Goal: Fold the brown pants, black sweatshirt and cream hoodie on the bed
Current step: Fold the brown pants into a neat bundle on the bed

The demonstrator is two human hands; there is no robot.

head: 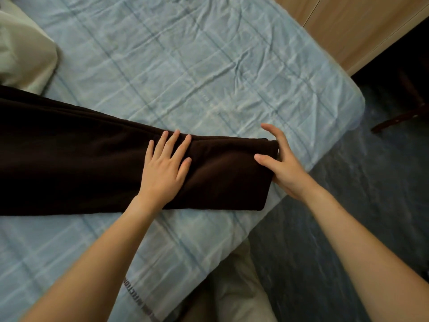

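The brown pants lie stretched across the bed, running from the left edge of the view to a folded end near the bed's right edge. My left hand rests flat on top of them, fingers spread, a little left of that end. My right hand is at the folded end, thumb on top of the cloth and fingers down its far side. The cream hoodie sits bunched at the upper left, touching the pants. The black sweatshirt is out of view.
A light blue checked sheet covers the bed; its right corner is rounded. Dark floor lies to the right and below. A wooden wardrobe stands at the upper right, with a dark chair leg beside it.
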